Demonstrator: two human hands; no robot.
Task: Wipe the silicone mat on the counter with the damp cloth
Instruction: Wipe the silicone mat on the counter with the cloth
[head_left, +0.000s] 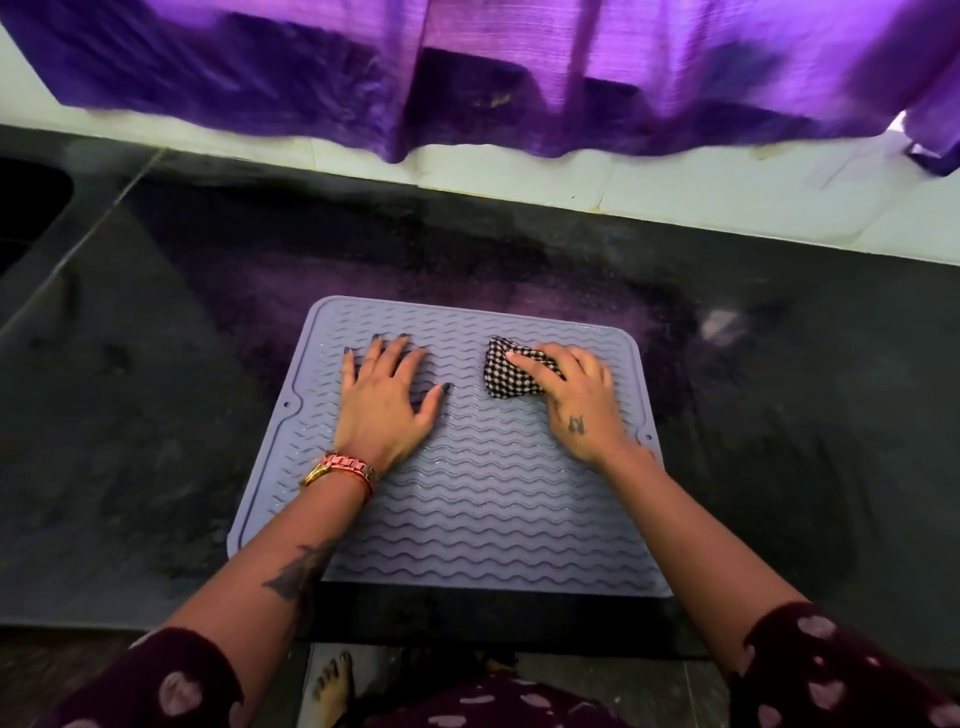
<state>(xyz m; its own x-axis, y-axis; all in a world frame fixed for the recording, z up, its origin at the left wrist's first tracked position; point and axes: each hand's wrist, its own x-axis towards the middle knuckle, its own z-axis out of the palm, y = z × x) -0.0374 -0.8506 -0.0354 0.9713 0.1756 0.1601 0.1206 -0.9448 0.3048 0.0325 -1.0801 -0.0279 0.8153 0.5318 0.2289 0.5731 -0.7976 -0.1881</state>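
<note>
Head cam: wiping underway. Left hand (384, 402), fingers flat and spread, pins the silicone mat (467, 499) on the dark counter (130, 415); right hand (574, 397) clutches a bunched checked cloth (511, 371) on the mat's far-right qtr. Next move likely needs firm strokes along the wavy ridges. Mat: grey, rubbery, rounded corners; cloth woven, crumpled.

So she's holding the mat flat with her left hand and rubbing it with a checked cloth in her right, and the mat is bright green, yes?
Not quite: the head view shows the silicone mat is lavender-grey, not green. The rest holds: left hand flat on it, right hand gripping the checked cloth.
</note>
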